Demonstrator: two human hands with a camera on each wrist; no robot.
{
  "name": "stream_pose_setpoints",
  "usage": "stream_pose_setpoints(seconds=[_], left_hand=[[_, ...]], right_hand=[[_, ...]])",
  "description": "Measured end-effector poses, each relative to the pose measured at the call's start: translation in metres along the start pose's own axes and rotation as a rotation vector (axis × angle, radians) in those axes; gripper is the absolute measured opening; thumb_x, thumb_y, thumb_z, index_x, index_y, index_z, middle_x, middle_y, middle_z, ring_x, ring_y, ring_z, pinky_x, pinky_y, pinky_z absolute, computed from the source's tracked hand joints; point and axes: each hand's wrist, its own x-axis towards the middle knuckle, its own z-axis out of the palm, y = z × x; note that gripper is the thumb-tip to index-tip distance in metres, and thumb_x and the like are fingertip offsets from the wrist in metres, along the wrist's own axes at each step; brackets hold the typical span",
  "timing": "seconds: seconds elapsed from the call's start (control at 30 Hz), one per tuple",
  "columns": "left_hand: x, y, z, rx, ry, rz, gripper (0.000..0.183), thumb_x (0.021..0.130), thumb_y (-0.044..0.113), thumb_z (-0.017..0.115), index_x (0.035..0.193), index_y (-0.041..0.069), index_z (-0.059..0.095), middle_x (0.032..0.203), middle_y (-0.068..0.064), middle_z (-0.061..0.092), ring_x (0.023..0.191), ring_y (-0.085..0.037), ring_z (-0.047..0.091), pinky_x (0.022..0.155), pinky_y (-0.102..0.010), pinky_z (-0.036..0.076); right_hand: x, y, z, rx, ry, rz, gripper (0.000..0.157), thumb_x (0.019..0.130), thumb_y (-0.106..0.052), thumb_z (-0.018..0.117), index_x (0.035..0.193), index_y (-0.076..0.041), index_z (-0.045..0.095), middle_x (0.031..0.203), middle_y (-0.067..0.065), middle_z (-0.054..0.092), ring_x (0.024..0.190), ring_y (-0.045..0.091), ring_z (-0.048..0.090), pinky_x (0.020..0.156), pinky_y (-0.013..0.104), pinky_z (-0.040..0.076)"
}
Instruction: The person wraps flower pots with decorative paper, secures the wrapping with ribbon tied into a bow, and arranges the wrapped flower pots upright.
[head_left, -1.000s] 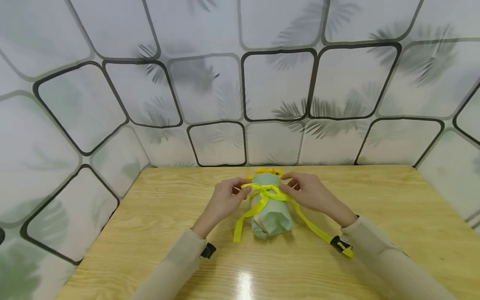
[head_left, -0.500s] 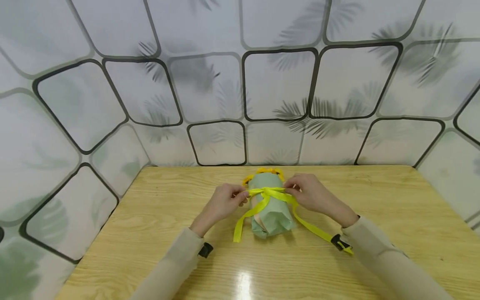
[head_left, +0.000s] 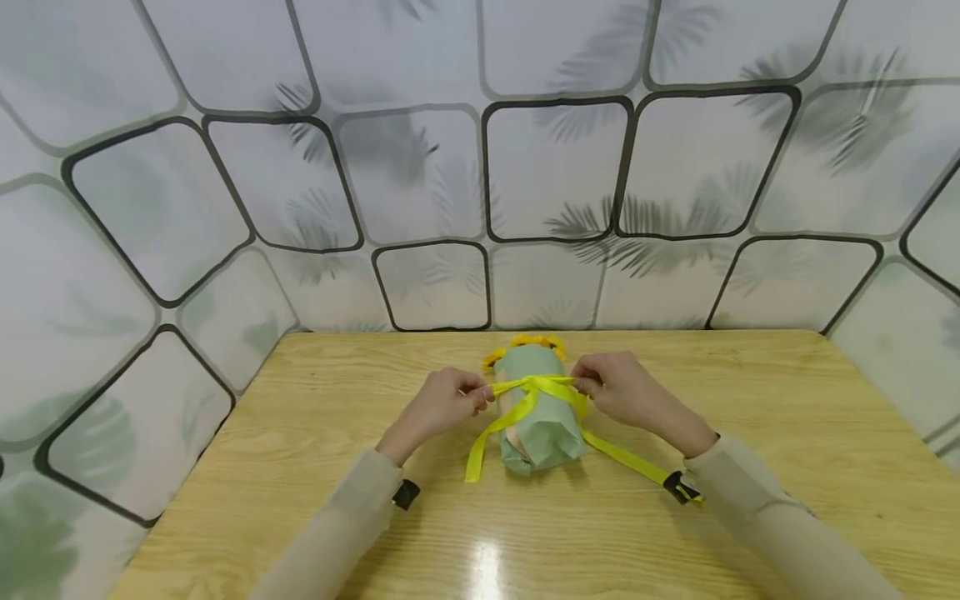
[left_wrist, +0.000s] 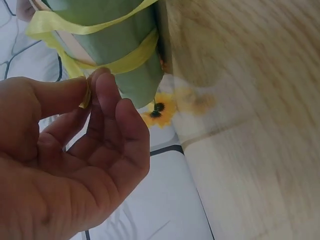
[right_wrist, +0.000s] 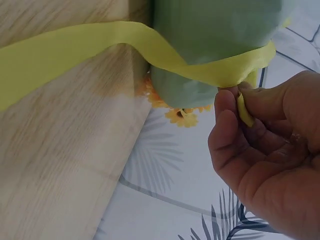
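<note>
A bouquet wrapped in pale green paper [head_left: 543,425] lies on the table, its yellow flowers [head_left: 536,341] showing at the far end. Round its middle runs a yellow ribbon [head_left: 521,408], knotted on top in a bow. My left hand [head_left: 442,402] pinches one bow loop between thumb and fingers, as the left wrist view shows close up. On the other side, my right hand [head_left: 621,392] pinches the opposite loop, its folded end [right_wrist: 245,110] poking out below the thumb. Both loops are stretched taut sideways. Two loose tails hang down, the right one reaching toward the right wrist.
The wooden table [head_left: 337,400] ends at a patterned curtain-like backdrop [head_left: 555,167] behind and at the sides. A black wrist strap [head_left: 406,495] sits under the left sleeve, and another black strap part [head_left: 681,488] lies over the right ribbon tail.
Both hands have drawn apart, the left one leftward and slightly nearer, the right one slightly rightward. The bow's loops went from loose and rounded to narrow and taut.
</note>
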Motion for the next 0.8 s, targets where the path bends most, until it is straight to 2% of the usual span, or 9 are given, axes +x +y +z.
stream_pose_setpoints(seconds=[0.1, 0.2, 0.3, 0.4, 0.5, 0.6, 0.67, 0.73, 0.8], left_hand=[[0.001, -0.003, -0.002, -0.122, 0.017, -0.058, 0.022, 0.104, 0.024, 0.061, 0.109, 0.008, 0.076, 0.098, -0.010, 0.077, 0.085, -0.024, 0.073, 0.069, -0.032, 0.058], [0.002, 0.001, -0.002, -0.302, 0.028, -0.119, 0.025, 0.104, 0.027, 0.061, 0.118, 0.008, 0.069, 0.110, -0.015, 0.075, 0.099, -0.032, 0.073, 0.082, -0.041, 0.062], [0.004, 0.009, -0.001, -0.460, 0.049, -0.169, 0.027, 0.105, 0.030, 0.060, 0.119, 0.007, 0.066, 0.116, -0.018, 0.073, 0.109, -0.036, 0.071, 0.090, -0.046, 0.061], [0.006, 0.014, 0.003, -0.541, 0.099, -0.195, 0.026, 0.105, 0.028, 0.060, 0.118, 0.005, 0.064, 0.115, -0.020, 0.073, 0.110, -0.036, 0.071, 0.091, -0.045, 0.061], [0.008, 0.018, 0.007, -0.576, 0.153, -0.214, 0.024, 0.104, 0.022, 0.062, 0.119, 0.004, 0.064, 0.112, -0.019, 0.074, 0.105, -0.034, 0.072, 0.090, -0.045, 0.062], [0.009, 0.021, 0.010, -0.595, 0.179, -0.219, 0.023, 0.102, 0.015, 0.062, 0.122, 0.004, 0.065, 0.108, -0.017, 0.074, 0.100, -0.031, 0.073, 0.087, -0.045, 0.062], [0.010, 0.022, 0.011, -0.579, 0.192, -0.206, 0.023, 0.102, 0.014, 0.060, 0.122, 0.006, 0.066, 0.105, -0.015, 0.074, 0.098, -0.032, 0.073, 0.084, -0.042, 0.063], [0.011, 0.022, 0.012, -0.497, 0.205, -0.157, 0.024, 0.101, 0.013, 0.057, 0.121, 0.006, 0.068, 0.100, -0.015, 0.073, 0.092, -0.033, 0.072, 0.076, -0.037, 0.062], [0.011, 0.022, 0.013, -0.354, 0.221, -0.106, 0.026, 0.099, 0.013, 0.056, 0.120, 0.007, 0.070, 0.091, -0.013, 0.070, 0.077, -0.029, 0.068, 0.063, -0.030, 0.057]], right_hand=[[0.002, -0.005, -0.001, 0.038, 0.047, 0.002, 0.006, 0.097, -0.005, 0.067, 0.098, -0.005, 0.073, 0.081, 0.003, 0.070, 0.066, 0.007, 0.053, 0.061, 0.025, 0.045], [0.004, -0.008, -0.002, 0.090, 0.099, 0.055, 0.006, 0.097, -0.008, 0.068, 0.101, -0.007, 0.073, 0.088, 0.004, 0.073, 0.075, 0.011, 0.062, 0.067, 0.027, 0.050], [0.007, -0.012, -0.003, 0.153, 0.126, 0.131, 0.008, 0.097, -0.012, 0.068, 0.103, -0.009, 0.073, 0.094, 0.005, 0.075, 0.078, 0.015, 0.064, 0.066, 0.029, 0.051], [0.010, -0.015, -0.003, 0.217, 0.125, 0.193, 0.012, 0.097, -0.015, 0.066, 0.105, -0.009, 0.072, 0.096, 0.007, 0.073, 0.074, 0.016, 0.061, 0.060, 0.028, 0.049], [0.012, -0.018, -0.002, 0.294, 0.114, 0.253, 0.015, 0.097, -0.012, 0.062, 0.108, -0.007, 0.070, 0.097, 0.013, 0.072, 0.070, 0.017, 0.059, 0.057, 0.028, 0.050], [0.013, -0.018, -0.001, 0.366, 0.100, 0.298, 0.020, 0.098, -0.010, 0.055, 0.112, -0.005, 0.068, 0.100, 0.018, 0.071, 0.071, 0.018, 0.063, 0.057, 0.031, 0.053], [0.014, -0.019, 0.000, 0.374, 0.105, 0.317, 0.023, 0.100, -0.010, 0.050, 0.114, -0.004, 0.068, 0.098, 0.017, 0.071, 0.073, 0.017, 0.064, 0.058, 0.032, 0.054], [0.016, -0.018, 0.001, 0.337, 0.114, 0.315, 0.026, 0.101, -0.009, 0.046, 0.114, -0.004, 0.069, 0.091, 0.014, 0.070, 0.065, 0.016, 0.059, 0.053, 0.030, 0.049], [0.018, -0.017, 0.002, 0.270, 0.117, 0.302, 0.030, 0.101, -0.008, 0.043, 0.115, -0.003, 0.069, 0.081, 0.011, 0.067, 0.056, 0.014, 0.049, 0.049, 0.028, 0.041]])
